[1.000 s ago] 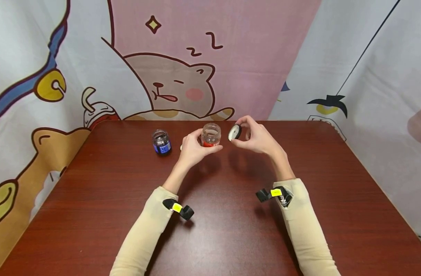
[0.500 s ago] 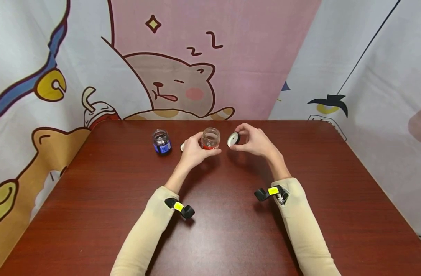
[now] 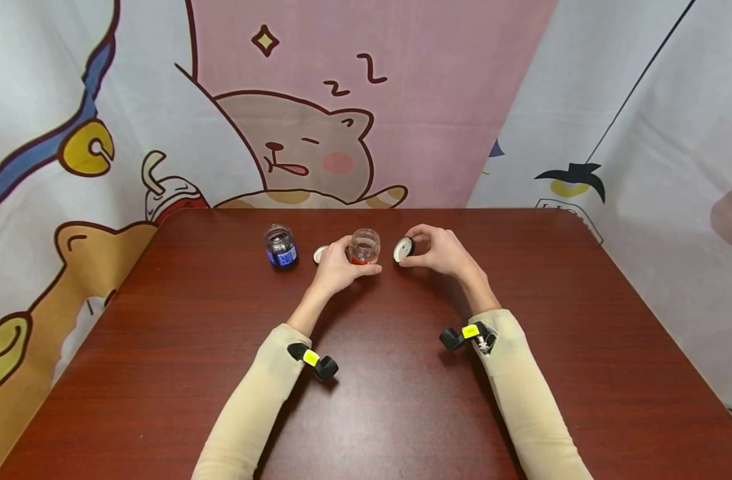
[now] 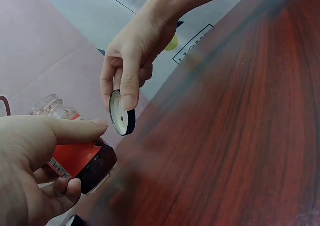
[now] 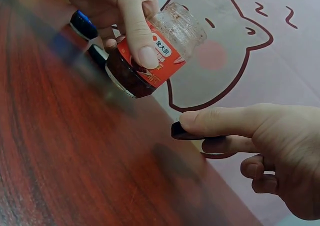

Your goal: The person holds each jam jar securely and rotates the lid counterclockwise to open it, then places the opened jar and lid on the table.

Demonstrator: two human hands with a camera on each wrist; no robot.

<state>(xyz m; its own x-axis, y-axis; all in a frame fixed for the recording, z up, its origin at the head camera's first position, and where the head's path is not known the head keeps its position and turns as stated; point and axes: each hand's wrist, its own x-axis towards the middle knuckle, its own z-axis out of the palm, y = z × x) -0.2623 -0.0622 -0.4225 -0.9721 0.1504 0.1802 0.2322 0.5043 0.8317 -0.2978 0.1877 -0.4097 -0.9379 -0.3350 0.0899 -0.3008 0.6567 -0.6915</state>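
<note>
My left hand (image 3: 336, 268) grips an uncapped glass jar with a red label (image 3: 365, 248), fingers and thumb around its sides. Dark contents show low in the jar in the right wrist view, below smeared clear glass (image 5: 180, 29). To its right, my right hand (image 3: 445, 253) pinches a black jar lid (image 3: 404, 250) between thumb and fingers. The lid is tipped on edge, its white inside (image 4: 118, 110) turned toward the jar, with a gap between them. A second lid (image 3: 320, 254), white side showing, lies just left of my left hand, which partly covers it.
An open glass jar with a blue label (image 3: 281, 248) and dark contents stands upright at the left rear of the brown wooden table (image 3: 378, 387). Behind the table's back edge hangs a printed cartoon curtain (image 3: 438, 100).
Both hands have come down toward the table, carrying the red-label jar and the black lid lower. More of the second lid shows beside the left hand. The blue-label jar stays put.
</note>
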